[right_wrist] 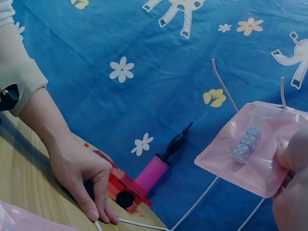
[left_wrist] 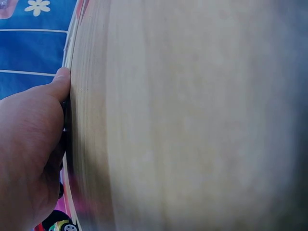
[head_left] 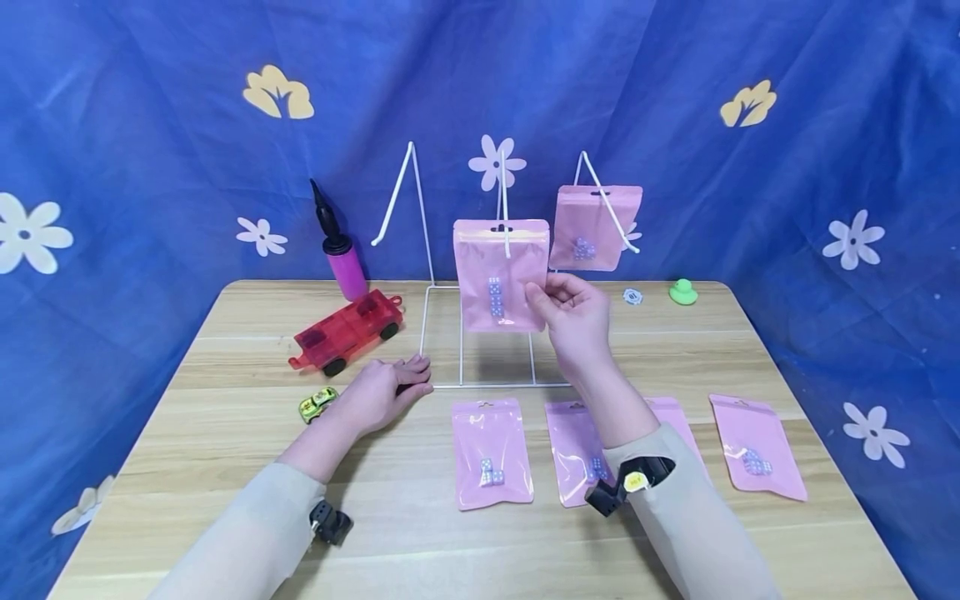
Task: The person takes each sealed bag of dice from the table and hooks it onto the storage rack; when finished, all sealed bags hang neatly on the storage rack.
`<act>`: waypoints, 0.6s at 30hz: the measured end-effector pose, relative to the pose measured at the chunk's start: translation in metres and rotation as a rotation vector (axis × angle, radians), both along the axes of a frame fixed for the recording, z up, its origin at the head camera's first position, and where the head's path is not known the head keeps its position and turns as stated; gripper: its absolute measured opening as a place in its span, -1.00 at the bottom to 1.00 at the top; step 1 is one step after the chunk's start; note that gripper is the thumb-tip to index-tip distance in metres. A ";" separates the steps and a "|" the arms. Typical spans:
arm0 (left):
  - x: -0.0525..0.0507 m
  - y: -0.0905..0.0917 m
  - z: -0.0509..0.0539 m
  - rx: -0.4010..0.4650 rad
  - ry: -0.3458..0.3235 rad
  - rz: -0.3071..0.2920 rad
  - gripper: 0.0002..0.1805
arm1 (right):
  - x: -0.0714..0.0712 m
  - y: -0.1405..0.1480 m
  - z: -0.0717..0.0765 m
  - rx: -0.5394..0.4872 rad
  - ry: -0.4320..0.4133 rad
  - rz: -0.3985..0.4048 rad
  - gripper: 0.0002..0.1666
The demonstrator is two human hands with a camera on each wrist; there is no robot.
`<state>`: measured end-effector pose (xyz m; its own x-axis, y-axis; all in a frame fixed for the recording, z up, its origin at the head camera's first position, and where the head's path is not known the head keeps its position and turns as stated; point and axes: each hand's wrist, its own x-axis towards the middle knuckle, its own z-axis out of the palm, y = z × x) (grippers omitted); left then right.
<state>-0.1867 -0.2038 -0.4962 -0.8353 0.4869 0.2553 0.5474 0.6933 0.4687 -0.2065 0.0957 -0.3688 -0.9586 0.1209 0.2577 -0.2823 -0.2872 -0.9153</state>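
My right hand (head_left: 579,321) pinches the right edge of a pink zip pouch (head_left: 472,258) with pale dotted dice inside. The pouch hangs by its top hole on the middle hook of a white wire rack (head_left: 487,386), and the hook's tip shows in front of it. My left hand (head_left: 386,390) rests with thumb and fingers at the rack's front left base corner, pressing the wire near the table; the right wrist view shows this left hand (right_wrist: 79,168) from the side. Another pink pouch (head_left: 592,221) hangs on the right hook. The left hook carries nothing.
Several pink pouches with dice, including one pouch (head_left: 491,433), lie in a row before the rack. Left stand a red toy trailer (head_left: 348,329), a small yellow-green toy car (head_left: 318,403) and a pink-black pump (head_left: 347,267). A green duck (head_left: 683,292) and chip (head_left: 632,296) sit right.
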 end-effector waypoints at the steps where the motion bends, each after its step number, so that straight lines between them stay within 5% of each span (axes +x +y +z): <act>1: 0.000 0.000 0.000 0.000 -0.003 -0.001 -0.64 | -0.003 -0.001 0.000 -0.003 -0.003 -0.004 -0.81; 18: 0.001 0.002 0.006 -0.014 -0.066 0.003 -0.63 | -0.058 -0.014 0.008 -0.010 -0.060 -0.041 -0.78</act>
